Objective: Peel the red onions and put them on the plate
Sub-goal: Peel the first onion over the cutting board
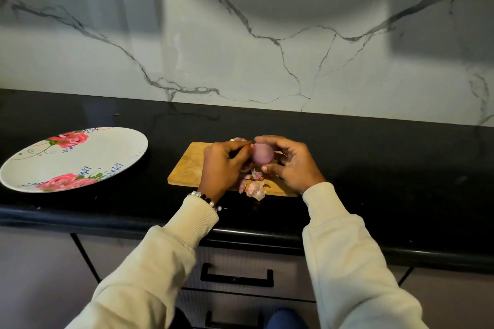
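Both hands clamp a smooth, round red onion (263,153) above the wooden board (187,168): right hand (290,164) cupping, left hand (224,163) pinching its left end. Papery peels (255,187) lie below the grip; its axis is unclear.

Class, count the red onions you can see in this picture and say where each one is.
1. The red onion is held between the left hand and right hand, above the wooden cutting board. None lies on the plate; the hands could hide others.
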{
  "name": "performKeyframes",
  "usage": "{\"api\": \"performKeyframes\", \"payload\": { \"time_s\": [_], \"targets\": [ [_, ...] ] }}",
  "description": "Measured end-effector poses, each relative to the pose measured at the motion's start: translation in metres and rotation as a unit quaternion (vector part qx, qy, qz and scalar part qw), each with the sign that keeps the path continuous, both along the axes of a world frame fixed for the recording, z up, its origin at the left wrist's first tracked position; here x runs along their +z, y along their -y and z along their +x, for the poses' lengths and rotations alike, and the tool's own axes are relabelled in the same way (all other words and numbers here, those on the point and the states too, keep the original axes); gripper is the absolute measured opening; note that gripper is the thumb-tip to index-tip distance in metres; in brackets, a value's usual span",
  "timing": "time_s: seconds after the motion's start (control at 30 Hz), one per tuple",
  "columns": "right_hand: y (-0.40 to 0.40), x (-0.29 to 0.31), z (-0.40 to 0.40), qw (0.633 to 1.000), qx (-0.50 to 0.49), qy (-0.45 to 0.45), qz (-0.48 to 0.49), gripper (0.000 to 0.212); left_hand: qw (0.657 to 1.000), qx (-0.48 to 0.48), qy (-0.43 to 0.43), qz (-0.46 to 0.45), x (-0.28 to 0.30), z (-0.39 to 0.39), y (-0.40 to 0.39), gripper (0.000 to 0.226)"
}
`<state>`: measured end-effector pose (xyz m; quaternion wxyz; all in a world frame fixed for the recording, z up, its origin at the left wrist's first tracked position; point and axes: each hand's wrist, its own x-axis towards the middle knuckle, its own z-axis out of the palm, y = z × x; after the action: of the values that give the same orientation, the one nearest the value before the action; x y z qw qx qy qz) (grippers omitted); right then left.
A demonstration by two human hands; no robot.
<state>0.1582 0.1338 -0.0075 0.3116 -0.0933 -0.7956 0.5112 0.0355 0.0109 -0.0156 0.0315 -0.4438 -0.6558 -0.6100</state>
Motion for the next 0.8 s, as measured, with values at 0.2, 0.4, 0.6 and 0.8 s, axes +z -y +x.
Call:
{"api": "performKeyframes", "payload": {
  "time_s": [0.2, 0.4, 0.6, 0.8],
  "targets": [
    [-0.0014, -0.0038, -0.0039, 0.999, -0.008, -0.002, 0.038, 0.057, 0.999, 0.027, -0.022, 0.005, 0.0008, 0.0019, 0.0006, 0.014],
    [-0.0013, -0.0021, -0.0016, 0.995, -0.040, 0.008, 0.093, 0.059, 0.999, 0.021, -0.047, -0.002, 0.0022, 0.0032, 0.0020, 0.013],
    [0.0015, -0.0016, -0.0009, 0.993, -0.057, 0.001, 0.102, 0.055, 0.996, 0.037, -0.080, -0.032, 0.0021, 0.0024, 0.0002, 0.016],
    [0.0006, -0.0037, -0.0020, 0.991, -0.067, 0.014, 0.116, 0.055, 0.988, 0.037, -0.132, -0.067, 0.0045, 0.0036, 0.0011, 0.020]
  ]
}}
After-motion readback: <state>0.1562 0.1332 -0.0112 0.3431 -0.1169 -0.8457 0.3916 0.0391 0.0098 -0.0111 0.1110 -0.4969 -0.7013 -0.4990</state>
